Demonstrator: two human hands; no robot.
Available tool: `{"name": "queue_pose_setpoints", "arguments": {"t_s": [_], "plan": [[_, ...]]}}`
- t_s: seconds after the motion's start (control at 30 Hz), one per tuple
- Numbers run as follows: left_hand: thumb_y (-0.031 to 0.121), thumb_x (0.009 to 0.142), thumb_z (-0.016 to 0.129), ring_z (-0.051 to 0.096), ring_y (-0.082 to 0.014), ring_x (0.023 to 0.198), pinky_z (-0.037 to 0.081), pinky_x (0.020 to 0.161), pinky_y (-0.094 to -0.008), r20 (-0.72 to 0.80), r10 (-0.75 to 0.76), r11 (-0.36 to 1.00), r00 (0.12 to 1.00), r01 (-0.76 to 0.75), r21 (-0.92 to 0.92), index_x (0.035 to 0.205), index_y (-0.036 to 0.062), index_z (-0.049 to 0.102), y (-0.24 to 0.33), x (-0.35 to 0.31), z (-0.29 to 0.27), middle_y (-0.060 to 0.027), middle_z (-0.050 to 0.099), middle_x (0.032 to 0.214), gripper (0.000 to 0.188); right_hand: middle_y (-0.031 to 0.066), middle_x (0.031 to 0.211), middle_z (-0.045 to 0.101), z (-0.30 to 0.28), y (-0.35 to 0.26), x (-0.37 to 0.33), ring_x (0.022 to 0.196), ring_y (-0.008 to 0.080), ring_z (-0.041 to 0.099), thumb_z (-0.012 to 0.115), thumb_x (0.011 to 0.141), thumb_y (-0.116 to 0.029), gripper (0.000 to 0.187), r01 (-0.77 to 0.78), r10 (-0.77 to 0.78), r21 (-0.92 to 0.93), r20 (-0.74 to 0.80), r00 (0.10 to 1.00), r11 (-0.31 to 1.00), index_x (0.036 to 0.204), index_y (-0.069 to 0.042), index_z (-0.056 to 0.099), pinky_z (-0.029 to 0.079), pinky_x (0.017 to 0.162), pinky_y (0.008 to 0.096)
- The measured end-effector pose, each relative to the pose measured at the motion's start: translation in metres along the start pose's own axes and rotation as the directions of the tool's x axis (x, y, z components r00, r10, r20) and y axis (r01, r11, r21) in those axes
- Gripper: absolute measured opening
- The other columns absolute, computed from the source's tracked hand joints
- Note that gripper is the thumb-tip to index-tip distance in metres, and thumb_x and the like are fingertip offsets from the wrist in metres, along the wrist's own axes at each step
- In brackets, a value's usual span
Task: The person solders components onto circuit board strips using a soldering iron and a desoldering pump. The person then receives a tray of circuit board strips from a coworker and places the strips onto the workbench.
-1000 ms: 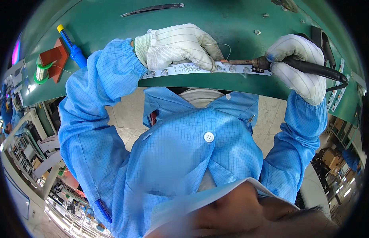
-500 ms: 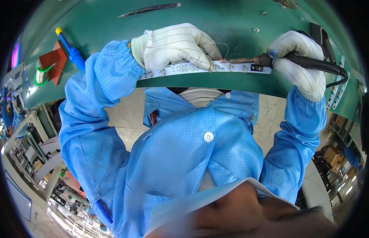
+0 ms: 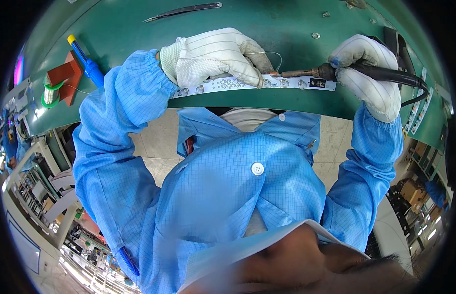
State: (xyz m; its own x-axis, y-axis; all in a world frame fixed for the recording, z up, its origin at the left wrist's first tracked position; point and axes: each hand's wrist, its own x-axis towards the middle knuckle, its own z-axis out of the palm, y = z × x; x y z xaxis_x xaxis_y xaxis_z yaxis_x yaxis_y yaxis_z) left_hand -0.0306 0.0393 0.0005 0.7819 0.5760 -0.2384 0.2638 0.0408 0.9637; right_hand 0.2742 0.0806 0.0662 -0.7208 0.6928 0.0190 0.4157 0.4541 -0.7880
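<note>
My left hand [image 3: 220, 56], in a white glove, is closed with its fingertips resting on a white LED strip board [image 3: 291, 83] at the table's near edge. A thin solder wire [image 3: 280, 60] loops out of those fingers and bends down toward the board. My right hand [image 3: 367, 76], also gloved, is wrapped round the black handle of a soldering iron [image 3: 300, 73]. The iron lies almost level, pointing left, with its tip close to the wire's end and my left fingertips. Whether the tip touches the board cannot be made out. Several clear round lenses sit along the strip.
At the left are a solder spool [image 3: 50, 95] on a red-brown stand [image 3: 71, 78] and a blue tool with a yellow end [image 3: 90, 68]. Tweezers [image 3: 184, 11] lie far off. Loose lenses [image 3: 316, 36] and more strips [image 3: 420, 110] are to the right. The iron's cable [image 3: 418, 89] curves behind my right hand.
My right hand and the soldering iron have shifted slightly away from me, up in the picture. My left hand and the strip board stay nearly still.
</note>
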Motion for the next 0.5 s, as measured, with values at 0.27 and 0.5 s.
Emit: {"name": "queue_pose_setpoints", "arguments": {"t_s": [0.27, 0.5], "plan": [[0.032, 0.088, 0.069, 0.066, -0.0317, 0.102, 0.052, 0.093, -0.0375, -0.007, -0.004, 1.0, 1.0, 0.004, 0.026, 0.114, -0.0085, 0.07, 0.002, 0.001, 0.0, -0.0223, 0.069, 0.116, 0.048, 0.0109, 0.086, 0.067, -0.004, 0.007, 0.0, 0.071, 0.0225, 0.062, 0.067, 0.066, -0.021, 0.026, 0.026, -0.027, 0.016, 0.024, 0.999, 1.0, 0.084, -0.002, 0.064, 0.049, 0.067, 0.0356], [0.03, 0.09, 0.067, 0.066, -0.0338, 0.102, 0.052, 0.092, -0.0381, -0.029, -0.04, 0.995, 0.999, 0.037, -0.093, 0.109, -0.0071, 0.072, 0.006, 0.0, 0.002, -0.0232, 0.069, 0.117, 0.042, 0.0085, 0.081, 0.067, -0.008, -0.005, -0.029, 0.068, 0.0184, 0.063, 0.068, 0.07, -0.013, 0.024, 0.005, -0.005, -0.001, -0.257, 0.966, 1.0, 0.091, -0.002, 0.069, 0.049, 0.064, 0.0313]]}}
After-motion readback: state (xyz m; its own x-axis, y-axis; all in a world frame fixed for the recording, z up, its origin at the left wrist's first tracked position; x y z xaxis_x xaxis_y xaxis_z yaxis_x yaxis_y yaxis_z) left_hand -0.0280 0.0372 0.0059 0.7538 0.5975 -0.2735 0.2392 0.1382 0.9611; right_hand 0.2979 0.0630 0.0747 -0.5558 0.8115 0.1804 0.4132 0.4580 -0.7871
